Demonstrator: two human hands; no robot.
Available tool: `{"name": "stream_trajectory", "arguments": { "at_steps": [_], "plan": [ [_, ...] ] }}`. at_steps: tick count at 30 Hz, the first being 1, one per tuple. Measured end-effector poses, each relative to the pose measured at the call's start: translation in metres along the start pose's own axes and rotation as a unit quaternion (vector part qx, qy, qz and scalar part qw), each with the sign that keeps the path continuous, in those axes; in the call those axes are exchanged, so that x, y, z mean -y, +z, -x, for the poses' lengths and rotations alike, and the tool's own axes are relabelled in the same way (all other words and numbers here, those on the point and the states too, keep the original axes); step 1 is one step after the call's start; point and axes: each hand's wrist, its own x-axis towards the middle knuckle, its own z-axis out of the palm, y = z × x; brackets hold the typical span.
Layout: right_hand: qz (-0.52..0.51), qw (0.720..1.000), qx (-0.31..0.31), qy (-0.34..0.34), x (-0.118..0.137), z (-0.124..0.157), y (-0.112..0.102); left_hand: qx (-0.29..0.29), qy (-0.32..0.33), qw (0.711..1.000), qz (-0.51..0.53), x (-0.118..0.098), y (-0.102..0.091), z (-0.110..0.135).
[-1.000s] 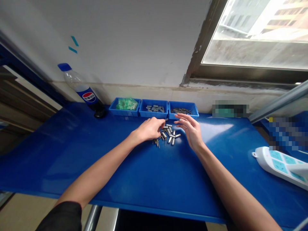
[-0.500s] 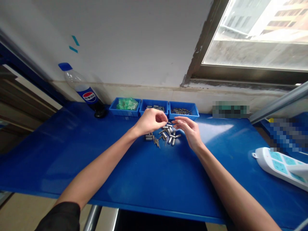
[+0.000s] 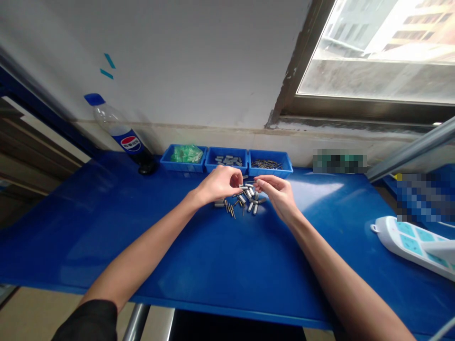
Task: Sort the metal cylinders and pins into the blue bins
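Over a loose pile of small metal cylinders (image 3: 255, 209) and thin brass-coloured pins (image 3: 230, 210), my two hands face each other. Thumb and fingers of my left hand (image 3: 221, 183) are closed in a pinch at the pile's upper left; whatever is between them is too small to make out. My right hand (image 3: 279, 193) pinches a thin metal pin (image 3: 250, 182) that points left toward the other hand. Just behind the hands stand a blue bin of metal cylinders (image 3: 229, 160) and a blue bin of thin pins (image 3: 267, 164).
Another blue bin holds a green plastic bag (image 3: 186, 154). At the back left a cola bottle (image 3: 130, 139) leans on the blue table (image 3: 199, 265). A white power strip (image 3: 408, 241) lies on the right. The wall and window rise behind.
My left hand has dropped slightly toward the pile, uncovering more of the middle bin. The fingers of my right hand have closed from a looser pose into a pinch.
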Motion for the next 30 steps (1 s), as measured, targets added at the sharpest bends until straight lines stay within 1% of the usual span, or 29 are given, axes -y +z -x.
{"name": "stream_trajectory", "arguments": {
  "at_steps": [2,4,9,13,17,20,26,30],
  "plan": [
    [-0.007,1.0,-0.022,-0.014,0.002,-0.001,-0.001,0.025,-0.012,0.998,-0.061,0.004,0.003,0.001],
    [-0.027,0.999,-0.033,-0.026,0.004,-0.001,-0.001,0.047,-0.021,0.994,-0.095,0.007,0.007,0.002],
    [-0.026,0.999,-0.027,-0.021,0.005,-0.002,-0.003,0.048,-0.037,0.989,-0.135,0.005,0.015,0.003],
    [-0.034,0.999,-0.025,-0.003,0.003,-0.002,-0.003,0.061,-0.046,0.987,-0.14,0.006,0.011,0.002],
    [-0.042,0.999,-0.025,-0.004,0.003,-0.002,-0.004,0.074,-0.047,0.985,-0.151,0.009,0.003,0.001],
    [-0.039,0.999,-0.02,-0.003,0.002,-0.002,-0.004,0.056,-0.021,0.989,-0.138,0.009,-0.002,0.0],
    [-0.01,1.0,0.005,0.003,0.001,0.0,-0.002,-0.021,0.056,0.995,-0.082,0.001,-0.001,-0.003],
    [0.003,1.0,0.011,0.001,0.002,0.001,-0.002,-0.045,0.052,0.998,-0.004,-0.002,0.003,-0.003]
  ]
}}
